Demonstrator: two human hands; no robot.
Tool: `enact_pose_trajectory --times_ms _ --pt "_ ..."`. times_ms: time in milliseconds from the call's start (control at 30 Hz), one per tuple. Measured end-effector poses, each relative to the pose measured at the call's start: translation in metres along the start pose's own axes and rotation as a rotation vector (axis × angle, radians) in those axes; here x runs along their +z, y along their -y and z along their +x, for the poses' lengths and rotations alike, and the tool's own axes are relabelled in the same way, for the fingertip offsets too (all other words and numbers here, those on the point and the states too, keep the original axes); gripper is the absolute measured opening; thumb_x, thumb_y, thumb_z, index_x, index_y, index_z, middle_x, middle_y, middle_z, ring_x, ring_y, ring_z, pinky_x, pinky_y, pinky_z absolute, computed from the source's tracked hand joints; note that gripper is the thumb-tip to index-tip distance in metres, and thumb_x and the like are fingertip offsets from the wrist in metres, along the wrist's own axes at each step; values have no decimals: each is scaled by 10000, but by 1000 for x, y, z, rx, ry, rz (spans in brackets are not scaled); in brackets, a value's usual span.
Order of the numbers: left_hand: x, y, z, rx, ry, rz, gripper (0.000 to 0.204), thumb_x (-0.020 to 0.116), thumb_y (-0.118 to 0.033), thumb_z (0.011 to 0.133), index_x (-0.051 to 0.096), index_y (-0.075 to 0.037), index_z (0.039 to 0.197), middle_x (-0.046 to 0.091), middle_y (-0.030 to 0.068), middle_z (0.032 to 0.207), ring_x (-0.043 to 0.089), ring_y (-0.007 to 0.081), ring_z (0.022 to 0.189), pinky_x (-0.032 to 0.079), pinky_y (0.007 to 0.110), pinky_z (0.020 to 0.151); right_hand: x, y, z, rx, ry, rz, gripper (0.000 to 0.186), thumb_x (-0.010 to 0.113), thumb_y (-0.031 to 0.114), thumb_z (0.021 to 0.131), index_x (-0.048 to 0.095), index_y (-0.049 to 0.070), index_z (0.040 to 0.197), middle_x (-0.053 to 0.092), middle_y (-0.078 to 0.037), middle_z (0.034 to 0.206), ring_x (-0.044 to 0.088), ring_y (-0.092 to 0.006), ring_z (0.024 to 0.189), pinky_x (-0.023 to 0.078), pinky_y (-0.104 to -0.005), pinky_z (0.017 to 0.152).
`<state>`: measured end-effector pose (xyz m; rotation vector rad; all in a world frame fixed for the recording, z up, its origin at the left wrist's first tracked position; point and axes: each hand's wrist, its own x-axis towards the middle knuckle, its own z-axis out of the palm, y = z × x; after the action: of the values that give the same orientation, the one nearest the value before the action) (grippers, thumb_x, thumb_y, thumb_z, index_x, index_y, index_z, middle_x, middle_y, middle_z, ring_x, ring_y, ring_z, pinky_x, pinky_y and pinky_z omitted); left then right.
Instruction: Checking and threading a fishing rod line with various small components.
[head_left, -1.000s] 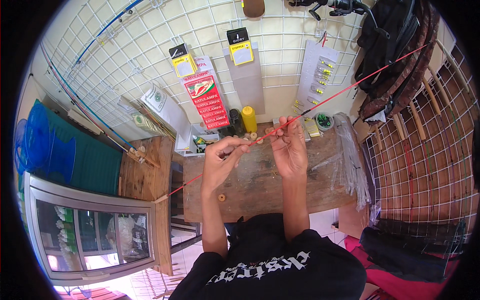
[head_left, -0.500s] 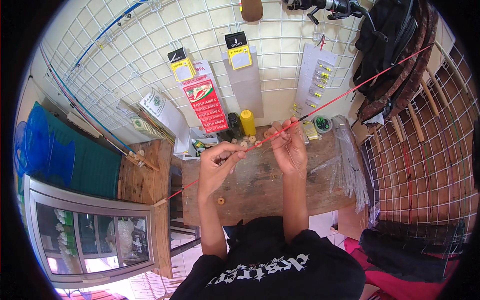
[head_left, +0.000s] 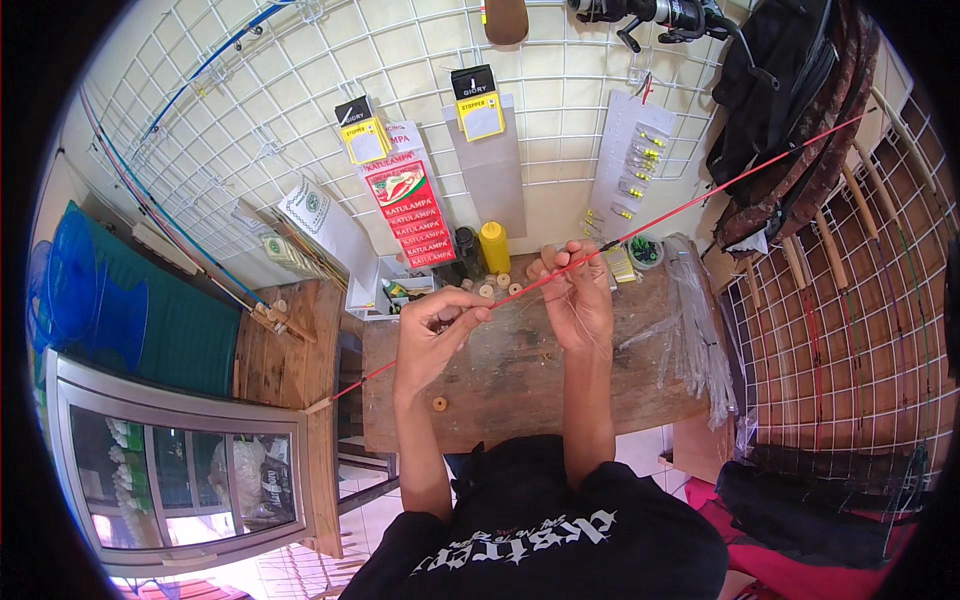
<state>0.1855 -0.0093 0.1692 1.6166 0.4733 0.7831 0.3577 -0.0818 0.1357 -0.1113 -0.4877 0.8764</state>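
A thin red rod (head_left: 700, 197) with black bands crosses diagonally in front of me, low at left to high at right. My left hand (head_left: 440, 340) is closed on it, pinching it between thumb and fingers. Farther up the rod, just below a black band, my right hand (head_left: 578, 300) has its fingertips closed on the rod, palm turned up. A fine, pale thread seems to hang by that hand. Below lies a wooden table (head_left: 500, 400) with small cork rings (head_left: 487, 290) at the back and one cork ring (head_left: 439, 404) near the front.
Wire grid wall with hanging packets (head_left: 480, 115), yellow bottle (head_left: 494, 250), white tray (head_left: 380, 305), clear plastic tubes (head_left: 695, 330). At left, glass cabinet (head_left: 175, 460) and wooden shelf (head_left: 290, 365). At right, black bags (head_left: 760, 130) and rack of rods (head_left: 830, 255).
The red rod has tilted slightly, its upper right end coming down. My right hand has lowered a little with it; my left hand has shifted slightly down and left, still holding it.
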Motion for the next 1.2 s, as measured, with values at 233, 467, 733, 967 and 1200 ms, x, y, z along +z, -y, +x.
enact_pose_trajectory --times_ms 233,467,733,967,1200 --pt "-1 1 0 15 4 0 89 684 -37 840 691 -13 926 631 1 725 440 10 522 298 179 447 1 1 -1 4 -7 -16 109 667 121 865 611 69 943 625 -34 882 585 -140 808 482 -330 767" --pt "-1 0 -1 1 -5 12 95 681 -37 842 692 -14 934 639 5 729 438 9 517 297 177 444 5 2 -2 11 -37 4 140 668 142 870 595 73 967 622 -31 876 562 -120 776 468 -312 756" --pt "0 -1 -1 0 -7 31 98 679 -36 841 694 -20 937 643 5 725 430 5 507 290 179 436 7 1 -2 3 -32 22 161 664 153 875 583 72 988 615 -24 862 550 -114 798 452 -300 755" --pt "0 -2 0 10 -3 46 98 679 -29 839 697 -23 935 640 5 726 429 5 510 282 181 437 6 3 0 4 -24 30 162 663 161 877 585 72 987 616 -20 865 550 -115 798 449 -298 749" --pt "0 2 1 -7 8 15 110 688 -40 832 705 -23 940 636 1 734 428 4 514 274 178 442 10 9 1 -33 -24 22 182 674 154 864 592 62 997 605 -6 848 516 -120 766 438 -293 737"
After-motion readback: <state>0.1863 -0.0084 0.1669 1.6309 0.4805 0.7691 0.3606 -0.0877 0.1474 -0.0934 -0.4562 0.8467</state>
